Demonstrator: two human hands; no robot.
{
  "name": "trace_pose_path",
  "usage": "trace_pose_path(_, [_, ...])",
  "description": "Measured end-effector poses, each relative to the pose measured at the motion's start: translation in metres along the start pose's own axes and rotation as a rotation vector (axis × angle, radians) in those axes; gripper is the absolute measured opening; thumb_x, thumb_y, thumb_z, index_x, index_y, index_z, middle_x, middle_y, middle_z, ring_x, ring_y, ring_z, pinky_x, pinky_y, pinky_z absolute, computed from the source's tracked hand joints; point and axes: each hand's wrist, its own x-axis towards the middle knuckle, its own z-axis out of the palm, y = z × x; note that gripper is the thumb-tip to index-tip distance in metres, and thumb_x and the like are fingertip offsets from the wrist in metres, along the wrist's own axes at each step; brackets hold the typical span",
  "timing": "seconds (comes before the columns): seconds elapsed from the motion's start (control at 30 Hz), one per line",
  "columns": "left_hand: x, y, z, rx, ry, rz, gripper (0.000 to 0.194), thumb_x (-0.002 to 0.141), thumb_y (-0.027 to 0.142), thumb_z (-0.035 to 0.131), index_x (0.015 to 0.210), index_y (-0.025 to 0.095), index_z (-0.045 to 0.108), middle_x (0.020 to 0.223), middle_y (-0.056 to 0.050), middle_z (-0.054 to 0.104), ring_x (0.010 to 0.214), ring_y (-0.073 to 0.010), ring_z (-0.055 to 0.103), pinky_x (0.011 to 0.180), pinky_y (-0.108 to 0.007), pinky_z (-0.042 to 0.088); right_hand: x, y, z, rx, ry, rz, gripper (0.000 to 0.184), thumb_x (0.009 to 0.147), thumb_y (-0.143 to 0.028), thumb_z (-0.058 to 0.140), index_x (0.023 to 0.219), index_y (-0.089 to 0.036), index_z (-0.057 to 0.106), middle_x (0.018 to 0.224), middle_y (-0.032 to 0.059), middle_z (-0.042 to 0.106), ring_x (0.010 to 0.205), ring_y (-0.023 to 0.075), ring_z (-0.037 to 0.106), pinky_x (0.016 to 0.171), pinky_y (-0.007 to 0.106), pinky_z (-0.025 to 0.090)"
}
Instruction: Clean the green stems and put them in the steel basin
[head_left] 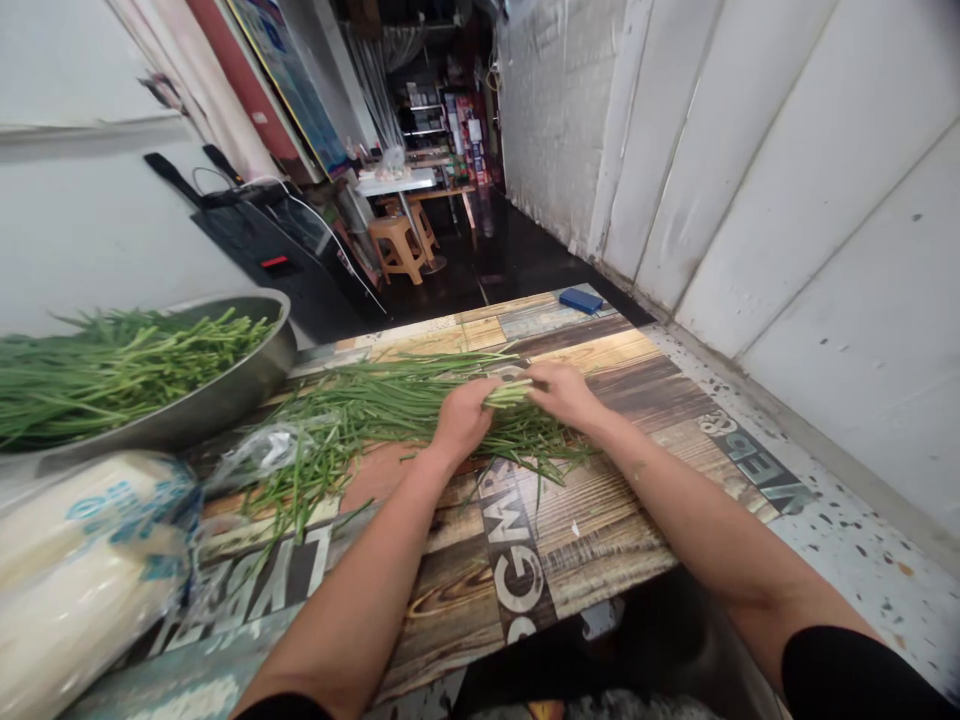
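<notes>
A loose pile of long green chives (375,400) is spread across the wood-patterned table (600,500). My left hand (463,415) is closed around a small bunch of chives (510,393), and their pale cut ends point to the right. At those ends is my right hand (564,393), its fingers bent and pinched on the stalks; the fingertips are partly hidden. More stalks lie on the tabletop beneath both hands.
On the left stands a large metal bowl (281,350) heaped with chives. In front of it lie a plastic-wrapped white package (90,570) and a crumpled clear bag (274,445). A blue box (580,300) rests at the far table edge. A white wall (787,180) runs along the right.
</notes>
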Motion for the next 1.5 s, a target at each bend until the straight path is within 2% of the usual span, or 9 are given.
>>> trace_pose_path(0.17, [0.000, 0.003, -0.002, 0.003, -0.077, 0.004, 0.031, 0.076, 0.012, 0.046, 0.095, 0.019, 0.070, 0.095, -0.006, 0.072, 0.090, -0.0181, 0.063, 0.083, -0.028, 0.049, -0.001, 0.003, -0.012, -0.416, -0.138, -0.067, 0.015, 0.085, -0.021, 0.054, 0.085, -0.014, 0.067, 0.086, 0.0111, 0.066, 0.082, 0.0203, 0.056, 0.071, 0.028, 0.036])
trace_pose_path(0.4, [0.003, 0.005, -0.007, -0.106, -0.001, -0.143, 0.019, 0.077, 0.015, 0.051, 0.064, 0.018, 0.064, 0.065, 0.000, 0.066, 0.065, -0.0143, 0.061, 0.065, -0.022, 0.044, -0.006, 0.009, -0.022, -0.414, 0.102, 0.240, 0.036, 0.090, -0.037, 0.046, 0.065, -0.017, 0.062, 0.064, 0.0072, 0.060, 0.064, 0.0187, 0.052, 0.061, 0.028, 0.031])
trace_pose_path(0.57, [0.005, 0.006, -0.007, -0.093, 0.000, -0.120, 0.019, 0.080, 0.016, 0.051, 0.072, 0.017, 0.068, 0.060, 0.000, 0.063, 0.059, -0.0135, 0.058, 0.062, -0.022, 0.041, -0.006, 0.004, -0.012, -0.255, 0.109, -0.149, 0.026, 0.085, -0.027, 0.054, 0.107, -0.015, 0.063, 0.100, 0.0102, 0.064, 0.087, 0.0197, 0.055, 0.077, 0.028, 0.039])
trace_pose_path(0.67, [0.005, 0.006, -0.008, -0.106, -0.002, -0.096, 0.019, 0.082, 0.019, 0.052, 0.076, 0.016, 0.070, 0.061, -0.001, 0.064, 0.059, -0.0140, 0.058, 0.061, -0.022, 0.041, -0.002, 0.006, -0.004, -0.232, 0.026, -0.208, 0.021, 0.088, -0.029, 0.053, 0.091, -0.015, 0.068, 0.088, 0.0102, 0.066, 0.087, 0.0210, 0.054, 0.079, 0.032, 0.040])
trace_pose_path(0.93, [0.009, 0.012, -0.010, -0.181, 0.034, -0.077, 0.022, 0.084, 0.023, 0.052, 0.083, 0.017, 0.072, 0.060, -0.001, 0.064, 0.067, -0.0150, 0.062, 0.071, -0.023, 0.047, 0.003, -0.006, 0.014, 0.738, 0.205, 0.390, 0.032, 0.070, -0.046, 0.066, 0.073, -0.015, 0.070, 0.060, -0.0009, 0.060, 0.054, 0.0107, 0.047, 0.054, 0.025, 0.036])
trace_pose_path(1.1, [0.008, 0.012, -0.006, -0.115, 0.085, -0.054, 0.021, 0.078, 0.015, 0.052, 0.085, 0.018, 0.072, 0.079, -0.004, 0.072, 0.079, -0.0175, 0.066, 0.076, -0.026, 0.050, 0.011, -0.005, 0.018, 0.916, 0.407, 0.537, 0.032, 0.061, -0.046, 0.071, 0.060, -0.016, 0.060, 0.051, -0.0044, 0.051, 0.048, 0.0077, 0.038, 0.048, 0.023, 0.030])
trace_pose_path(1.27, [0.002, 0.007, -0.006, -0.017, 0.332, -0.048, 0.030, 0.074, 0.011, 0.048, 0.095, 0.016, 0.069, 0.096, -0.007, 0.072, 0.090, -0.0189, 0.066, 0.084, -0.028, 0.049, 0.016, 0.015, 0.004, 0.448, 0.501, 0.546, 0.038, 0.069, -0.048, 0.067, 0.056, -0.018, 0.050, 0.055, -0.0036, 0.050, 0.052, 0.0092, 0.040, 0.054, 0.025, 0.033])
trace_pose_path(1.4, [0.001, 0.009, -0.010, 0.068, 0.554, -0.065, 0.026, 0.080, 0.017, 0.048, 0.099, 0.015, 0.065, 0.096, -0.007, 0.070, 0.090, -0.0178, 0.064, 0.084, -0.028, 0.048, 0.018, 0.020, 0.014, -0.190, 0.220, 0.253, 0.019, 0.073, -0.034, 0.072, 0.073, -0.017, 0.065, 0.085, 0.0058, 0.061, 0.080, 0.0183, 0.051, 0.072, 0.030, 0.039])
trace_pose_path(1.5, [0.001, 0.011, -0.011, 0.113, 0.600, -0.088, 0.019, 0.082, 0.021, 0.051, 0.094, 0.015, 0.064, 0.090, -0.006, 0.069, 0.084, -0.0170, 0.063, 0.081, -0.027, 0.047, 0.018, 0.019, 0.029, -0.449, -0.010, 0.132, 0.013, 0.083, -0.029, 0.062, 0.084, -0.019, 0.070, 0.098, 0.0100, 0.060, 0.092, 0.0230, 0.049, 0.078, 0.034, 0.040])
